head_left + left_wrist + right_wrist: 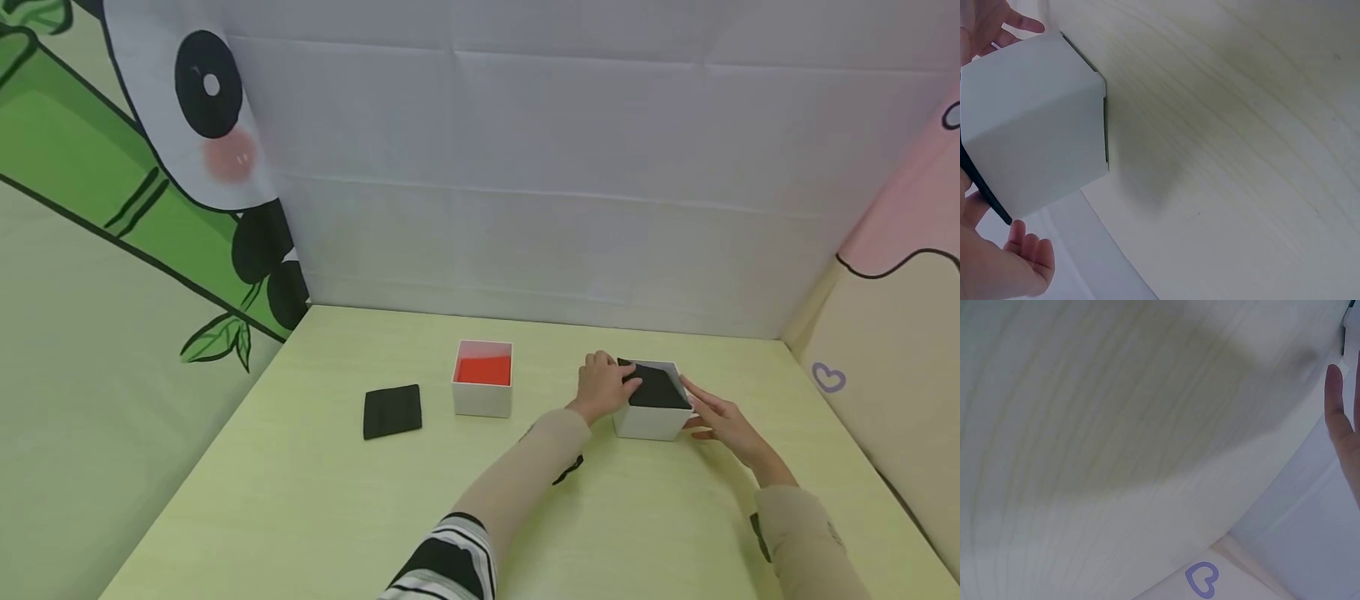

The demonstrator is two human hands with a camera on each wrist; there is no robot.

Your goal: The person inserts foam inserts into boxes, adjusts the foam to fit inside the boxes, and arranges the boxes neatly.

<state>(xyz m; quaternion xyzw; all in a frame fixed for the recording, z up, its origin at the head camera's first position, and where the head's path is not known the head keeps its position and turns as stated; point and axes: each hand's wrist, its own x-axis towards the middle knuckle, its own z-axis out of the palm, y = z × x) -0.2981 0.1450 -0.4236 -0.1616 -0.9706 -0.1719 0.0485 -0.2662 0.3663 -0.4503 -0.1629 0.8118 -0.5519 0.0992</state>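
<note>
A white box (654,423) stands on the right part of the table. A flat black square piece (657,388) lies slanted across its open top, covering most of it; whether it is cloth or a stiff panel I cannot tell. My left hand (597,387) pinches the piece by its far left corner. In the left wrist view the curled fingers of that hand (1005,265) are at the dark edge, beside the box wall (1035,144). My right hand (723,423) is at the box's right side, its fingers extended along the wall. Only part of the right hand (1346,434) enters its wrist view.
Left of the hands stands a second white box (482,402), open on top, with a red piece (484,370) inside. Further left a similar black square (392,411) lies flat on the yellowish table (300,500). A white sheet (525,208) hangs behind.
</note>
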